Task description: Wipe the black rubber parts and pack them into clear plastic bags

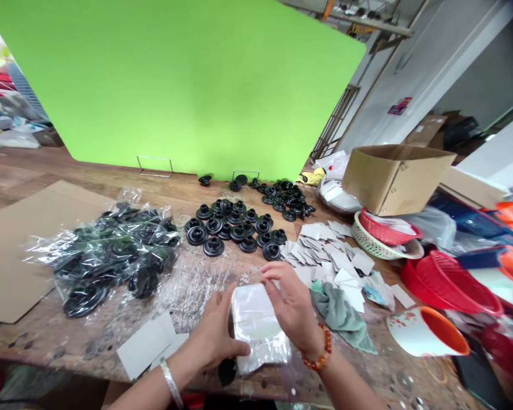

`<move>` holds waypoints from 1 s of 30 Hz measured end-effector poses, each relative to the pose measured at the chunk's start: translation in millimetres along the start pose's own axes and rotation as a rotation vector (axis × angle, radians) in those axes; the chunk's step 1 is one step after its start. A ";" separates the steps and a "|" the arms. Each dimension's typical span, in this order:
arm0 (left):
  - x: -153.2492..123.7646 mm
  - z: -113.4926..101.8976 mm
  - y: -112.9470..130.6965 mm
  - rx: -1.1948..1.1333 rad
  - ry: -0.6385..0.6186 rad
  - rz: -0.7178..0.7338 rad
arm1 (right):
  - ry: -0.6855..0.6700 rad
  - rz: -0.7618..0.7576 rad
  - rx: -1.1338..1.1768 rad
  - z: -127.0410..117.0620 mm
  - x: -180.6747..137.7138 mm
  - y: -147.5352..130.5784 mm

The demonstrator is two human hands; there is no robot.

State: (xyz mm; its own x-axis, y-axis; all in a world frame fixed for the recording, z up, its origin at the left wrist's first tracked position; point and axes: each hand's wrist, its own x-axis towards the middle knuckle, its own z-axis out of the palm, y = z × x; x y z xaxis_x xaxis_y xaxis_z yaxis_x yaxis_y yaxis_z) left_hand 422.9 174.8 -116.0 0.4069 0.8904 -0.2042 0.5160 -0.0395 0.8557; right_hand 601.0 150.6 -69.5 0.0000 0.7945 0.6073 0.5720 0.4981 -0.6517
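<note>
Both my hands hold a clear plastic bag with a white card inside [256, 324] at the table's near edge. My left hand [216, 336] grips its left side, thumb curled under the bottom. My right hand [290, 307] pinches the top right corner. A black round part [227, 371] lies just below the bag. Several loose black round parts [235, 230] sit in a cluster further back. A pile of bagged black parts [115, 250] lies to the left. A heap of small white cards [329, 253] lies to the right.
A wooden table [68, 341] carries a flat cardboard sheet [21, 245] at left, two loose white cards [147, 344], a grey-green cloth [340, 316], a white-and-orange cup [425, 331], red baskets [448, 279] and an open cardboard box [393, 176]. A green screen [175, 85] stands behind.
</note>
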 end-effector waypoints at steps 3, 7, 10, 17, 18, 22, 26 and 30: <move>2.6 -22.1 26.0 -0.255 -0.048 0.065 | -0.319 -0.111 -0.086 -0.9 -3.1 -2.4; 6.6 -32.8 37.6 -0.632 -0.140 -0.066 | -0.314 -0.118 -0.084 12.0 -13.1 0.9; 8.0 -30.4 31.2 -0.779 -0.082 -0.156 | -0.220 0.015 0.024 18.1 -14.3 8.2; 8.6 -31.8 21.1 -0.922 -0.152 -0.314 | -0.240 -0.216 -0.105 21.5 -18.6 11.9; 9.5 -32.7 19.5 -0.907 -0.161 -0.298 | -0.263 -0.220 -0.110 21.2 -19.0 10.4; 13.6 -36.6 16.4 -0.773 -0.079 -0.155 | -0.364 0.010 -0.005 14.9 -12.3 8.5; 12.1 -39.2 26.0 -0.497 -0.081 -0.041 | -0.411 0.401 0.286 10.3 -2.4 18.3; 8.1 -36.8 29.6 -0.284 -0.091 0.085 | -0.491 0.601 0.548 17.3 -3.5 23.8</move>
State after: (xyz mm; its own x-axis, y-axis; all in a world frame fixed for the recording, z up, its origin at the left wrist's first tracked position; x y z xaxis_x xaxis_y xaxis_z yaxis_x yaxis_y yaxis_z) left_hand 413.7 197.5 -74.8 0.5119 0.8447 -0.1564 0.2505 0.0274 0.9677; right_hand 600.4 165.7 -95.0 -0.2468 0.9660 -0.0767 0.1237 -0.0471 -0.9912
